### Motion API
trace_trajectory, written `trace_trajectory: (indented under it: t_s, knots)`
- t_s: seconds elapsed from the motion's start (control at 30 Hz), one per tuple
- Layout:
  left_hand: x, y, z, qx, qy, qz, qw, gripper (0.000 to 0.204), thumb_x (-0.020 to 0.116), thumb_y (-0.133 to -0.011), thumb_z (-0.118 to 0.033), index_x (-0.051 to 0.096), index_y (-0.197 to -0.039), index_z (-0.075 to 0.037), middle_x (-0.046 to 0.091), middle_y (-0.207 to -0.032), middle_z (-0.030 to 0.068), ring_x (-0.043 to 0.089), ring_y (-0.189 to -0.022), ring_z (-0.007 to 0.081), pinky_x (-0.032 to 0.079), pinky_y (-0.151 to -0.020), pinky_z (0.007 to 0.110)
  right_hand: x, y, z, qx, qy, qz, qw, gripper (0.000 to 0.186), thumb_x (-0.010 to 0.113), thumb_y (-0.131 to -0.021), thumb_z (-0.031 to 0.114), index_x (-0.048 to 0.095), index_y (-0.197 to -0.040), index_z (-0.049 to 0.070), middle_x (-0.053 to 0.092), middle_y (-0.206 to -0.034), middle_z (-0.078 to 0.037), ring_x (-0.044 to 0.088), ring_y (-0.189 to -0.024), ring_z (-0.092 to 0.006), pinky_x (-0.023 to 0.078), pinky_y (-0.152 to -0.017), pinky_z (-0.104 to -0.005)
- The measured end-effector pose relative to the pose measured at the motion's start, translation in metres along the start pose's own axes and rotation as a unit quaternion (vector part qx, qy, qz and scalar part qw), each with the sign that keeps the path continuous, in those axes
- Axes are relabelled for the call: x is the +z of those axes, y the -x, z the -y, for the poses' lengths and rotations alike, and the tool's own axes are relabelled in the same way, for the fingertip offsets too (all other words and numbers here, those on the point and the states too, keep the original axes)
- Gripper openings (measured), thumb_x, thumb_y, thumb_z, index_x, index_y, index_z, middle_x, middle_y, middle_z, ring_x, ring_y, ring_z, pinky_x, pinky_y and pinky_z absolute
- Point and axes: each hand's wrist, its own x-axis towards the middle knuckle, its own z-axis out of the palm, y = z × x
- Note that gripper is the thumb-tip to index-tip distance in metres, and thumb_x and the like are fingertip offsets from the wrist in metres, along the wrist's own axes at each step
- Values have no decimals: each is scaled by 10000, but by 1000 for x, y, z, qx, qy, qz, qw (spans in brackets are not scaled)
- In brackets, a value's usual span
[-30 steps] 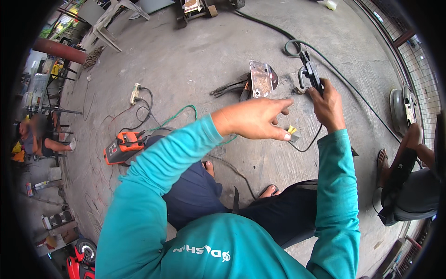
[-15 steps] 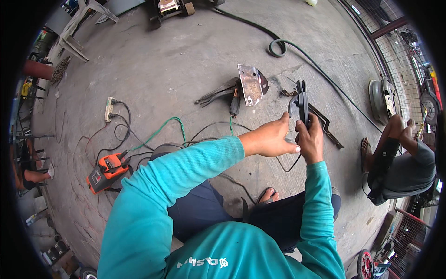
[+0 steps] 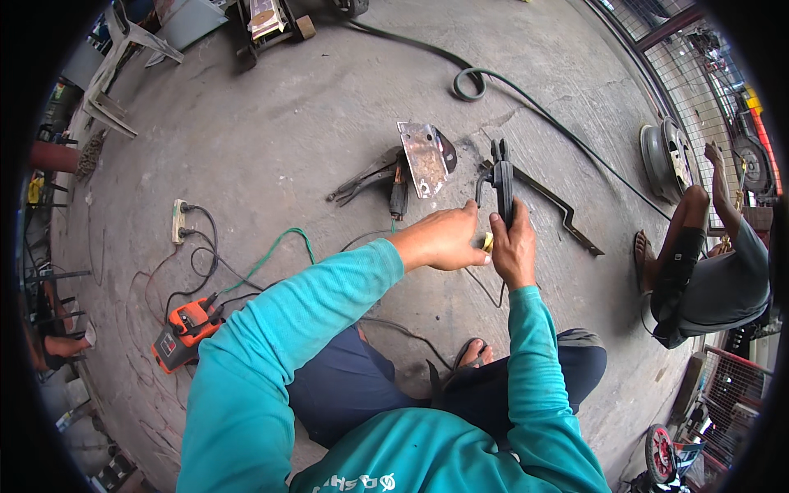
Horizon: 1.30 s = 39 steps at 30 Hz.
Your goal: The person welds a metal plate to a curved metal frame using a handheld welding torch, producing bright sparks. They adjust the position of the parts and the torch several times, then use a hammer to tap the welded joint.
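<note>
Holding a black clamp (image 3: 505, 187) above the concrete floor (image 3: 329, 107), we had our right grip (image 3: 515, 253) closed around its handle. The clamp looked long and dull, with a forked tip pointing away from us and a curved side lever. Our left grip (image 3: 444, 239) hovered just beside it, thumb and forefinger apart.

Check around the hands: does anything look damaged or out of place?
The metal plate beyond the left hand looks worn: its face is blotched a rusty brown. A black cable also lies loose close to the sandaled foot, which seems an awkward spot.
</note>
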Motion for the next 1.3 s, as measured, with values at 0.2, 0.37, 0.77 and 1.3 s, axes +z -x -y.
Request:
trace_trajectory:
  t_s: [0.2, 0.37, 0.77, 1.3]
  knots:
    - [1, -1, 1, -5, -39, -26, 999, 1117, 759, -853, -523, 284, -1502, 252, 648, -1239, 405, 670, -1193, 459, 544, -1004, 465, -2, -6, 7, 12, 46, 54, 997, 511, 678, -977, 229, 551, -1414, -2, 714, -1095, -257, 702, -1005, -429, 534, -878, -498]
    - [-8, 6, 8, -17, -69, 17, 997, 988, 755, -848, -508, 435, -1407, 241, 669, -1209, 388, 678, -1161, 471, 549, -992, 471, 1, -3, 28, 54, 37, 99, 993, 532, 655, -981, 219, 522, -1440, -14, 693, -1207, -253, 670, -1128, -436, 518, -950, -521]
    - [-16, 9, 14, -30, -73, 32, 996, 997, 793, -829, -458, 395, -1431, 230, 654, -1246, 392, 663, -1199, 461, 529, -1026, 463, 14, -8, 12, 103, -40, 152, 982, 534, 638, -984, 221, 487, -1429, -32, 695, -1184, -281, 689, -1098, -435, 526, -921, -505]
    - [-19, 8, 22, -25, -67, -37, 997, 846, 808, -838, -420, 498, -1291, 224, 701, -1090, 369, 701, -1084, 471, 551, -958, 484, 38, -11, -11, 41, -36, 101, 993, 482, 658, -1005, 215, 530, -1399, -32, 674, -837, -143, 658, -665, -236, 520, -643, -424]
